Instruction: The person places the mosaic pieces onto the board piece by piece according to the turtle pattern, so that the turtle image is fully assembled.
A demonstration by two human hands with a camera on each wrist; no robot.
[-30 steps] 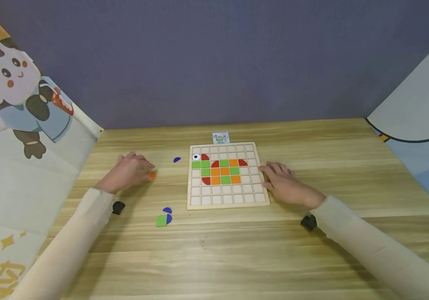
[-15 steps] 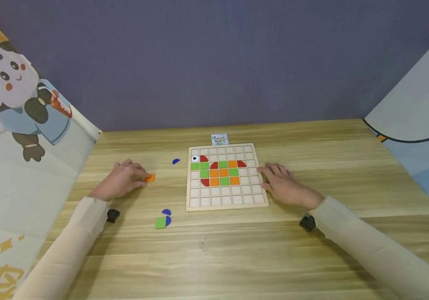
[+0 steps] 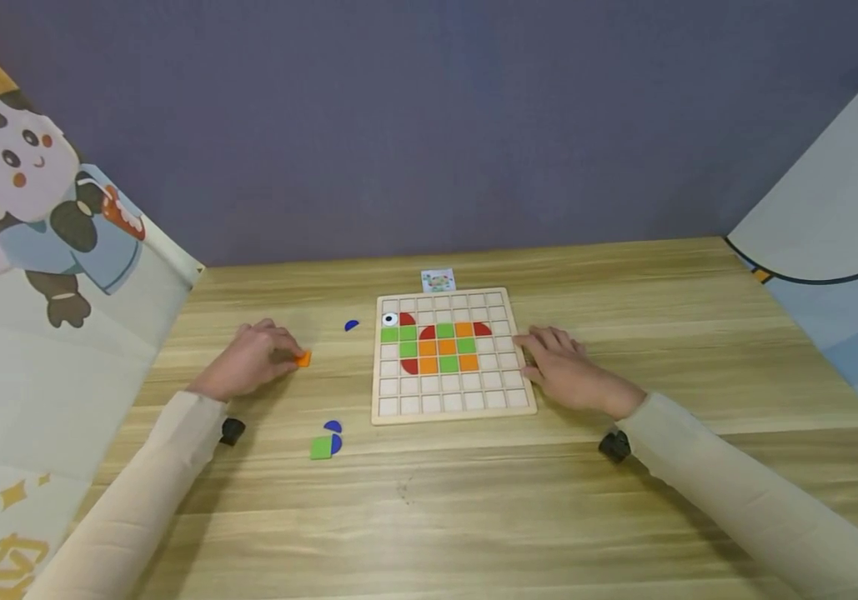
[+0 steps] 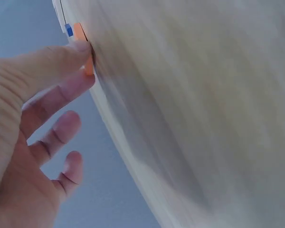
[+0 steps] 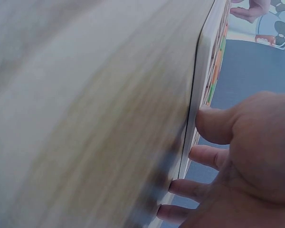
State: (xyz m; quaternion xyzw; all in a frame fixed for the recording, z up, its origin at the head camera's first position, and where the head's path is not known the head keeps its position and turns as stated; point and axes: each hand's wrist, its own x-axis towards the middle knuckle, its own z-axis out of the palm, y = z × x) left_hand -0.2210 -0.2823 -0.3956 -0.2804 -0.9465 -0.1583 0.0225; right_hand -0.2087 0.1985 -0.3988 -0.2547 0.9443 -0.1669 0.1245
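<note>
My left hand (image 3: 252,360) is at the left of the table and pinches an orange square tile (image 3: 303,358) between thumb and index finger. In the left wrist view the orange tile (image 4: 89,64) stands at a steep angle to the camera, close to the tabletop, with the other fingers loosely bent away from it. My right hand (image 3: 567,367) rests its fingertips against the right edge of the wooden grid board (image 3: 454,410). The board bears red, green and orange tiles and a white eye piece (image 3: 389,319). The right wrist view shows the thumb touching the board's rim (image 5: 204,61).
A blue half-round tile (image 3: 351,325) lies left of the board. Nearer the front are two more blue half-rounds (image 3: 333,427) beside a green square tile (image 3: 321,447). A small picture card (image 3: 439,280) lies behind the board. A dark panel (image 3: 429,133) stands along the table's back.
My left hand has come slightly toward the front, lower over the orange tile, which shows more plainly now. The right hand stays at the board's edge. The view has shifted a little.
</note>
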